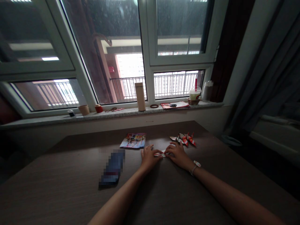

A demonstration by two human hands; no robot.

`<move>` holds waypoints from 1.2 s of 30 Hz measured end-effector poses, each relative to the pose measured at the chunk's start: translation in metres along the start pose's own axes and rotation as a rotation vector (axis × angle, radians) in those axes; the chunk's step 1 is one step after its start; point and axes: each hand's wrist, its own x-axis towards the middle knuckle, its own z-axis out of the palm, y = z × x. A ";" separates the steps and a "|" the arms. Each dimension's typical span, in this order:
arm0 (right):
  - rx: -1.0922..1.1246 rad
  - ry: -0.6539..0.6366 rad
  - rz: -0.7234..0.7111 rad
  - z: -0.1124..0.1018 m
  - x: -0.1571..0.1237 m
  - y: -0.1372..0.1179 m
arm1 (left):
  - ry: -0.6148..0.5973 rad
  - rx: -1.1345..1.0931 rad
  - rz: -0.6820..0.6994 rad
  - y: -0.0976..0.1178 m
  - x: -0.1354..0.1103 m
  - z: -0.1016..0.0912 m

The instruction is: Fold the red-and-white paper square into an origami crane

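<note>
We are pinching a seemingly unfinished paper strip between left hand and right hand; folded figures are lying far right, apparently done.

Brown table near, pale-framed windows far, speckled sill below, grey curtain right, dim daylight.

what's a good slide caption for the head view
Left hand and right hand meet at a small paper piece on a brown table, near folded paper figures.
</note>
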 end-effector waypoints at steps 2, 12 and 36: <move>-0.006 -0.006 0.010 0.000 0.000 -0.001 | -0.001 0.003 -0.002 0.000 0.000 0.000; 0.001 0.018 0.025 -0.001 0.001 -0.003 | 0.007 0.003 0.007 -0.003 0.002 0.004; 0.010 0.075 0.143 0.009 0.007 -0.004 | 0.075 0.011 -0.021 0.003 0.004 0.005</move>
